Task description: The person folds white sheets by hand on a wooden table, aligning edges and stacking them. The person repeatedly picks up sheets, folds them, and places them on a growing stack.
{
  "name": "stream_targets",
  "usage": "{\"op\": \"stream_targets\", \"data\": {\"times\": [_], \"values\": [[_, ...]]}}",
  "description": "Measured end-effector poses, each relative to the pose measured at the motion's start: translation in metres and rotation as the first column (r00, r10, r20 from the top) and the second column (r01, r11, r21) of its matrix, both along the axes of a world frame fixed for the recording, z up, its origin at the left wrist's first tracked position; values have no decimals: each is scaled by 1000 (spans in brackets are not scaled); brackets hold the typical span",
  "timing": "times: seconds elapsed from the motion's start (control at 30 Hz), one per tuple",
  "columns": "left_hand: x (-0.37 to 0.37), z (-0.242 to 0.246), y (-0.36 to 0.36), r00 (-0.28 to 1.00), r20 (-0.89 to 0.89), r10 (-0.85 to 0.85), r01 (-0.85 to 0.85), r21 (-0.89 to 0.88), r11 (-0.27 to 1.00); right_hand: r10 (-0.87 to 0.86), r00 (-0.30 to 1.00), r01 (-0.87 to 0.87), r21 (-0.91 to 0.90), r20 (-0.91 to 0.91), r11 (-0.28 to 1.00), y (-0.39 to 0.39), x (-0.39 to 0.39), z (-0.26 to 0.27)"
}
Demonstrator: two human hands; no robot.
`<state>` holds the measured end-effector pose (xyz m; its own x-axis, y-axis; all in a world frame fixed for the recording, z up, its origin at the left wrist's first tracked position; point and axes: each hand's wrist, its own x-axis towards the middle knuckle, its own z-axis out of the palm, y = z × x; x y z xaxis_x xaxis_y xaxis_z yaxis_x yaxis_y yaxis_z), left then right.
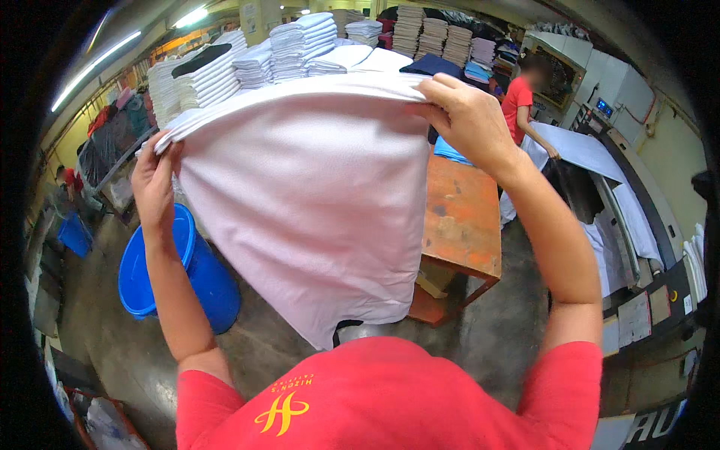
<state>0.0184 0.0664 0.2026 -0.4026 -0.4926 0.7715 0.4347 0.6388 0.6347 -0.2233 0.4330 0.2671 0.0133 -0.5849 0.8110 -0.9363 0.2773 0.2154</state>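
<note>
A large white cloth [315, 185] hangs spread out in front of me, its folded upper edge held at both ends. My left hand [156, 174] pinches the left end of that edge between thumb and fingers. At the other end, my right hand [464, 115] grips the edge, raised over the far side of a worn wooden table [461, 216]. The cloth narrows towards its lower end, near my body, and covers part of the table.
A blue plastic bin [216, 292] stands on the floor at left. Stacks of folded white cloths [292, 48] and beige cloths [408, 31] line the back. At right, a person in a red shirt [517, 104] handles a white sheet [579, 152] at a large machine [635, 191].
</note>
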Motion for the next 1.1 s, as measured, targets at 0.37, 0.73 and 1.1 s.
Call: {"op": "stream_targets", "data": {"times": [0.37, 0.73, 1.1], "values": [[1, 135, 13, 917, -236, 323, -384, -296, 875, 129, 989, -116, -176, 66, 978, 70, -33, 111], [-298, 106, -185, 938, 325, -124, 136, -17, 991, -380, 925, 377, 105, 16, 920, -160, -215, 52], [-306, 166, -218, 943, 133, -304, 331, -419, 845, -426, 903, 430, -88, 61, 898, -175, -268, 62]]}}
